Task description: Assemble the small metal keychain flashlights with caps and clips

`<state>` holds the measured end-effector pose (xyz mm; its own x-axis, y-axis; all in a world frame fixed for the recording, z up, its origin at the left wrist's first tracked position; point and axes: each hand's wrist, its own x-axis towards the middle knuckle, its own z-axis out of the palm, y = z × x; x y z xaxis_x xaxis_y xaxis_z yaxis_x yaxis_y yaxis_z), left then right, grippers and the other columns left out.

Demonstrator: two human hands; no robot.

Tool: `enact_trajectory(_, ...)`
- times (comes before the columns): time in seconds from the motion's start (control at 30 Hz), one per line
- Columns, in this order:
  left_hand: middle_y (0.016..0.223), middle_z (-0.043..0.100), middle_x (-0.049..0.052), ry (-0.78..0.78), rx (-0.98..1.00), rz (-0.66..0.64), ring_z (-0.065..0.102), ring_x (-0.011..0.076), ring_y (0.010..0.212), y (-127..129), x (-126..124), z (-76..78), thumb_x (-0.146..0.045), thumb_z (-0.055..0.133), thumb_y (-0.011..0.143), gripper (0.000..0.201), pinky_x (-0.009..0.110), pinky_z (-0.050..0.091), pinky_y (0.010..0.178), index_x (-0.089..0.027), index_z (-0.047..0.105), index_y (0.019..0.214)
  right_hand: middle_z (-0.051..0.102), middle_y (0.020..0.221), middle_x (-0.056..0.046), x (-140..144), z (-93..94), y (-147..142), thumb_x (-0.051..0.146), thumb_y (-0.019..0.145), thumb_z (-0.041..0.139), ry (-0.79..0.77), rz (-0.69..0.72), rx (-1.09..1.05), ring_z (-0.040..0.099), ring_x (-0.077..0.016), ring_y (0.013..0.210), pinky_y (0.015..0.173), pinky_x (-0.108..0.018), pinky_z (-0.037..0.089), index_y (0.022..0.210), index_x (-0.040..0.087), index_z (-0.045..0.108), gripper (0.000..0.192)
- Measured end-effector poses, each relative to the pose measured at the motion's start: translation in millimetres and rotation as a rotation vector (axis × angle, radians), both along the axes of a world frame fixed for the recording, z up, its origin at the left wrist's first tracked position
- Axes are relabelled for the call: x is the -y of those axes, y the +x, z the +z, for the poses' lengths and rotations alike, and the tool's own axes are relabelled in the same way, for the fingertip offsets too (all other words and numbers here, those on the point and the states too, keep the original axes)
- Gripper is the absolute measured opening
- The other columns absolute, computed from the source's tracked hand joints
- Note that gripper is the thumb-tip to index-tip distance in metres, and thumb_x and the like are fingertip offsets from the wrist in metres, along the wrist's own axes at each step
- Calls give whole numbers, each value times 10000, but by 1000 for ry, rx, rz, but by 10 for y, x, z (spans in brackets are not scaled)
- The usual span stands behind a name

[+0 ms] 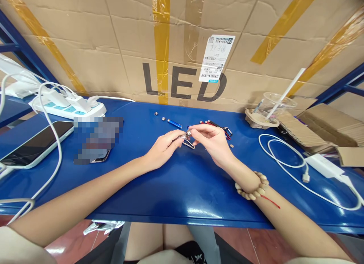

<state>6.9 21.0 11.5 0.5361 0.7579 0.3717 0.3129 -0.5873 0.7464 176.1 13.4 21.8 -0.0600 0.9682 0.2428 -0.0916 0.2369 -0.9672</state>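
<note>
My left hand (167, 145) and my right hand (209, 139) meet over the middle of the blue table. Both are closed in a pinch around a small silver metal piece (187, 134), mostly covered by the fingers. A silver carabiner clip (189, 144) hangs just below it; its attachment is hidden. Beyond my left hand lie a blue metal tube (174, 123) and two small silver caps (163, 119). Several red and black tubes (212, 123) with carabiner clips lie partly behind my right hand. A small round disc (231, 145) rests to its right.
A large cardboard box (127, 40) stands at the table's back. Left are a white power strip (74, 110), a phone (31, 142) and cables. Right are a plastic cup (274, 104) in a carton holder, a white cable (284, 169) with an adapter, and an open cardboard box (327, 123).
</note>
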Motion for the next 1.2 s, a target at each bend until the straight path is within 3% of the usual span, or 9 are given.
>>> enact_trajectory(0.5,949,640,54,136,35,75,579,145,873,-4,-5,-76,-238,403,921,219,247,444,812,-145,574,1022,687,741,-8,-58,-60,60,299,616,777,82,40,67,584,-90,569,487,-215,510,715,189,725,158)
enact_trajectory(0.83,936,649,48,195,4,79,584,143,890,-3,-4,-87,-200,399,927,212,243,446,830,-142,580,1021,645,625,14,-76,-17,43,320,488,832,-49,41,34,520,-65,485,415,-190,476,600,164,681,244)
enact_trajectory(1.2,899,645,43,197,-12,90,578,149,859,-3,-5,-90,-208,406,922,219,251,450,815,-147,595,1014,618,614,17,-87,-22,75,324,512,828,-129,132,75,516,-70,508,444,-190,484,619,157,678,249)
